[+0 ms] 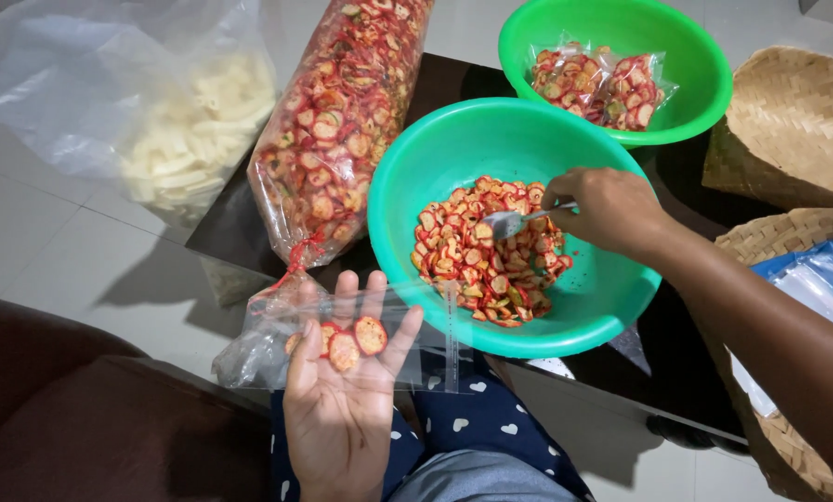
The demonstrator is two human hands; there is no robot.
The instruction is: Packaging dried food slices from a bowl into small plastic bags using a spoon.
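My left hand (340,409) lies palm up under a small clear zip bag (407,339) that holds a few red-rimmed round chips (349,342). My right hand (609,210) grips a metal spoon (507,221) whose bowl rests on the pile of the same red chips (486,251) inside a green plastic bowl (602,307). The zip bag sits just in front of this bowl's near rim, over my lap.
A second green bowl (695,56) at the back holds filled small chip bags (597,85). A large bag of red chips (337,130) and a big clear bag of pale sticks (189,139) lie to the left. Woven baskets (793,121) stand right, on a dark table (230,232).
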